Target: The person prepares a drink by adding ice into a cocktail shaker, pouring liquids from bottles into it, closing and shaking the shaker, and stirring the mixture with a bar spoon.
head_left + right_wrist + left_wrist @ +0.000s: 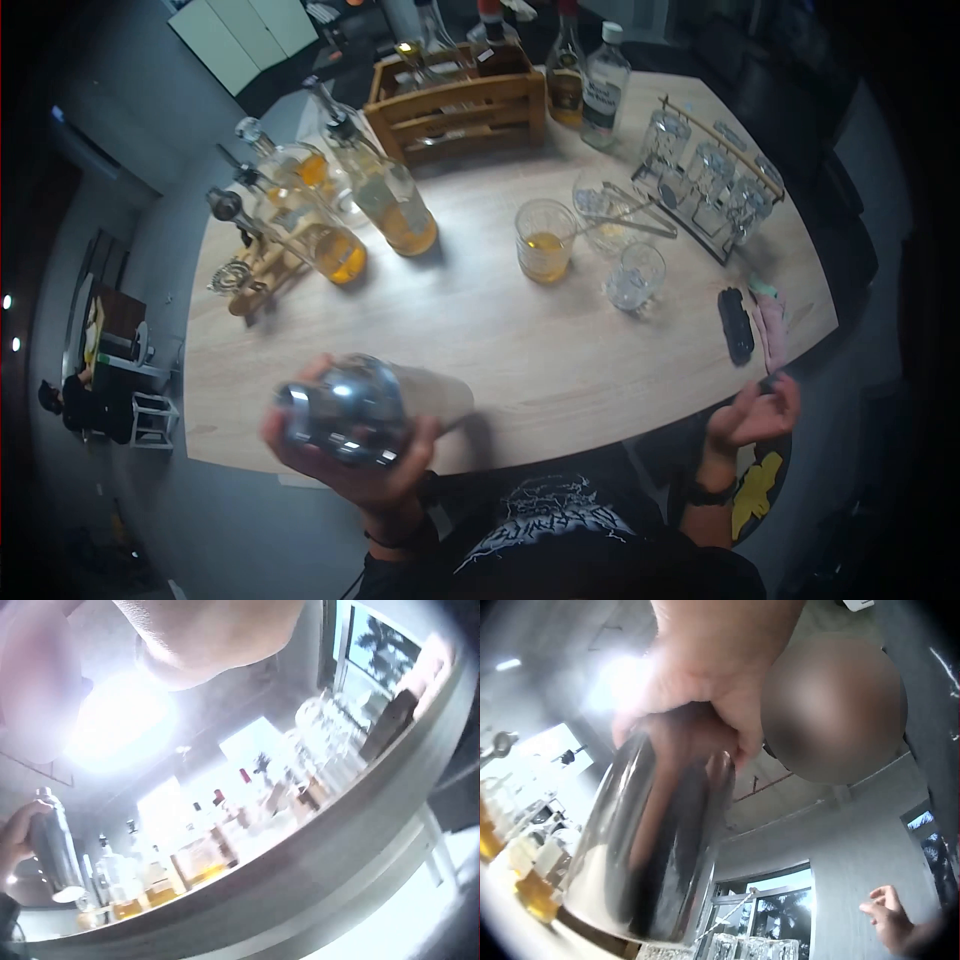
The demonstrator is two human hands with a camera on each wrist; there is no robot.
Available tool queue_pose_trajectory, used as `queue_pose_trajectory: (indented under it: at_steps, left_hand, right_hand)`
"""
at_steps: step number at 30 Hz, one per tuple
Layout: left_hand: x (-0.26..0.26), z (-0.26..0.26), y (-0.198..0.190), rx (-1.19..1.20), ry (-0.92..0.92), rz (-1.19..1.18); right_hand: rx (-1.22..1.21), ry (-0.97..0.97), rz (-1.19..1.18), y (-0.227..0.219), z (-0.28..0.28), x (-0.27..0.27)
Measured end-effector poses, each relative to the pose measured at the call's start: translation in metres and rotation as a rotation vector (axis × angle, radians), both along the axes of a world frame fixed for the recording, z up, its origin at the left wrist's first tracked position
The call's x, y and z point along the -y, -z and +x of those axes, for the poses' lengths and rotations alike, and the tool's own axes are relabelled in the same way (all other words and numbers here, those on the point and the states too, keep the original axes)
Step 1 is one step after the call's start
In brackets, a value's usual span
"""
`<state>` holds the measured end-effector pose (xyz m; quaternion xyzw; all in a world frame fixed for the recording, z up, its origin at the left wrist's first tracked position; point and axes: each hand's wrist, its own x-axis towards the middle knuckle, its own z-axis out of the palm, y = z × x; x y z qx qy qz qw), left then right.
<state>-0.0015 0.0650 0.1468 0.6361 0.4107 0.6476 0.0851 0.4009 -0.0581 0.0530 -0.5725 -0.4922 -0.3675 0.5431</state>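
My left hand (375,488) grips a shiny metal cocktail shaker (435,395) around its capped upper part, held tilted at the table's near left side. The left wrist view shows the fingers and thumb spread round the top of the shaker (652,847), its base pointing down. In the right wrist view the shaker (56,847) appears at the far left, above the tabletop. My right hand (755,415) is at the near right table edge, holding nothing, its fingers loosely bent. Nearest to it lie a black elongated object (735,327) and a pink cloth (770,325).
On the table (480,340) stand a mixing glass (545,240) with amber liquid, a tumbler (635,278), and tongs (650,215) over a glass bowl. Pourer bottles (400,215) stand left, a wooden crate (460,115) at the back, a glass rack (710,165) right.
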Motion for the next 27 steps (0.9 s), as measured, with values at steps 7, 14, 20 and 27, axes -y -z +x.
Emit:
queue_pose_trajectory:
  at_steps: [7,14,20,27]
  left_hand:
    - [0.017,-0.036,0.001,0.219,-0.025,-0.105]
    - [0.014,-0.058,0.001,0.056,0.081,-0.072]
    - [0.009,-0.051,-0.003,-0.105,0.171,-0.098]
    - [0.005,-0.044,-0.016,0.307,0.304,-0.193]
  right_hand:
    - [-0.135,-0.197,-0.458,0.024,-0.091,-0.049]
    - [-0.196,-0.113,-0.386,0.017,-0.095,-0.059]
    - [-0.206,-0.08,-0.383,0.017,-0.096,-0.059]
    - [-0.217,-0.082,-0.421,0.02,-0.095,-0.054]
